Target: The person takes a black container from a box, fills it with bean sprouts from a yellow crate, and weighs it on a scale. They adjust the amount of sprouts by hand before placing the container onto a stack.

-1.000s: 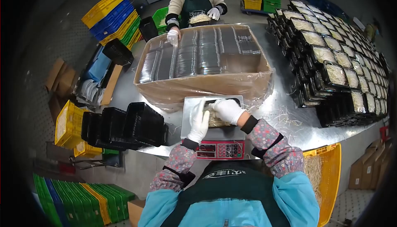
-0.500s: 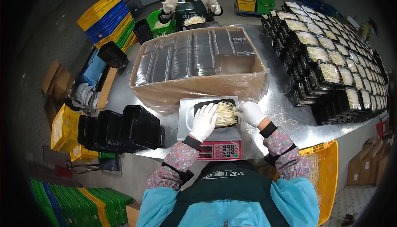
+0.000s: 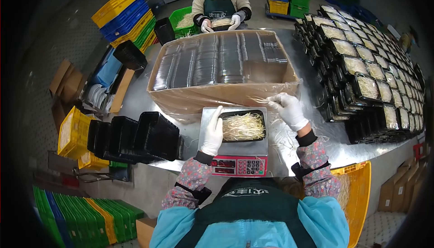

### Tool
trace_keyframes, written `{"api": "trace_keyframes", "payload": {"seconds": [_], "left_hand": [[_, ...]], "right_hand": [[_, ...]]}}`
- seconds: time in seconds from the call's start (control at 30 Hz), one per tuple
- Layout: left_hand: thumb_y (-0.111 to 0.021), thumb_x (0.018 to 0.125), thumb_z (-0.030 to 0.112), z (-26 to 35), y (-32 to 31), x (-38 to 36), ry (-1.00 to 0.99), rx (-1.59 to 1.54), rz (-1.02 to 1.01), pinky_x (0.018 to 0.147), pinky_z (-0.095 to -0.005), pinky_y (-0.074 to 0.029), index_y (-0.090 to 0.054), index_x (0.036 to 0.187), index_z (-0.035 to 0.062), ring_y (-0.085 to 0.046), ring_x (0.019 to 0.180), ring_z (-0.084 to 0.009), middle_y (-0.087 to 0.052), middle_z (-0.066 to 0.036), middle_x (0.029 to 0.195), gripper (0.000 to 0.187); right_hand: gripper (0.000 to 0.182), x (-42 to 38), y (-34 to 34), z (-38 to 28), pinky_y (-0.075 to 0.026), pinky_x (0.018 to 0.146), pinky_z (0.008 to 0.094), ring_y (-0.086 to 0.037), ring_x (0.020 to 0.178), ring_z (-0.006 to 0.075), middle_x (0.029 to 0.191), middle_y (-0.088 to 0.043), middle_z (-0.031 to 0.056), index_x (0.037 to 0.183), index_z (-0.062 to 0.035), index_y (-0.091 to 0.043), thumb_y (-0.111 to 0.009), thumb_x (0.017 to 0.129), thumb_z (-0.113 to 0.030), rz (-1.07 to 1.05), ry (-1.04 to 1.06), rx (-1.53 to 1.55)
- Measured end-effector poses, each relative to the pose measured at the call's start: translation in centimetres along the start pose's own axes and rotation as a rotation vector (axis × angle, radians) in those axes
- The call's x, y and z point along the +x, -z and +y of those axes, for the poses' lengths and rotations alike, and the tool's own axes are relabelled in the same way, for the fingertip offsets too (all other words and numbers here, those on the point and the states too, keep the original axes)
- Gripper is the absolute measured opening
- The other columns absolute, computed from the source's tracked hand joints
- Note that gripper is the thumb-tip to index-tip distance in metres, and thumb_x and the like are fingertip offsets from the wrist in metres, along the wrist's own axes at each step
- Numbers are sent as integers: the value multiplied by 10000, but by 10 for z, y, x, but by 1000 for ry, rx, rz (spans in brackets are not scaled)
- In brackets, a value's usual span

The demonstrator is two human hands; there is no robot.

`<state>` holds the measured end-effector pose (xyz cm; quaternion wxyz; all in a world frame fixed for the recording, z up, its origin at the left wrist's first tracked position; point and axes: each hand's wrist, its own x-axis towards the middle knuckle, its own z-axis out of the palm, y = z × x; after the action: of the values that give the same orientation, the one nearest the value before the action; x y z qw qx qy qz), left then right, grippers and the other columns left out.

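Observation:
A black tray of bean sprouts (image 3: 243,126) rests on the plate of a red digital scale (image 3: 239,166). My left hand (image 3: 213,134), in a white glove, is beside the tray's left edge, fingers stretched out and holding nothing. To the upper right of the tray, my gloved right hand (image 3: 289,111) pinches a few loose sprouts (image 3: 259,99) in front of the cardboard box. That box (image 3: 221,95) is lined with plastic and holds stacked clear lids (image 3: 208,60).
Stacked empty black trays (image 3: 156,135) stand on the left. Rows of filled, covered trays (image 3: 357,67) are piled at right. A yellow crate (image 3: 361,198) of sprouts sits at lower right. Across the table, a co-worker (image 3: 219,6) holds a filled tray. Stray sprouts lie near my right wrist.
My left hand has moved left off the sprouts. My right hand has risen up and right, away from the tray, with sprouts between its fingers. The co-worker's hands have come down around a tray.

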<state>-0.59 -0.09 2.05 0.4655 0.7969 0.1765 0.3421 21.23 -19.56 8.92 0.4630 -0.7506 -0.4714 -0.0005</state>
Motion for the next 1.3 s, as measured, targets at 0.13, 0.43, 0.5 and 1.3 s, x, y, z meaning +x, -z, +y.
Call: {"api": "trace_keyframes", "payload": {"seconds": [0.13, 0.43, 0.5, 1.3], "left_hand": [[-392, 989, -11, 1, -10, 1, 65, -244, 118, 1137, -344, -323, -409, 1441, -30, -446, 1350, -257, -477, -193, 1444, 453], [-551, 932, 133, -13, -21, 2, -248, 427, -228, 1102, -458, -335, -497, 1349, -28, -447, 1291, -397, -517, -227, 1358, 450], [-565, 933, 145, -5, -27, 10, -335, 617, -304, 1070, -454, -366, -544, 1303, -4, -458, 1281, -388, -562, -196, 1313, 399], [-257, 986, 670, 57, 92, 40, 572, -976, -100, 466, -233, -494, -264, 1467, -78, -680, 868, -258, -566, -285, 1276, 889]], "right_hand": [[138, 8, -64, -12, -546, 651, 375, -684, 771, 250, 805, -671, 65, 894, -144, -718, -625, 899, -245, -113, 314, -365], [299, 29, -44, 10, -520, 866, 407, -671, 959, 325, 997, -711, 155, 1144, -134, -715, -658, 886, -273, -361, -12, -81], [289, 49, -36, 17, -515, 887, 398, -670, 979, 326, 1028, -709, 164, 1126, -111, -721, -668, 886, -263, -225, -60, -17], [193, 91, 34, -48, -472, 950, 342, -607, 1123, 255, 1193, -671, 104, 1054, -52, -728, -686, 867, -79, -189, 335, 255]]}}
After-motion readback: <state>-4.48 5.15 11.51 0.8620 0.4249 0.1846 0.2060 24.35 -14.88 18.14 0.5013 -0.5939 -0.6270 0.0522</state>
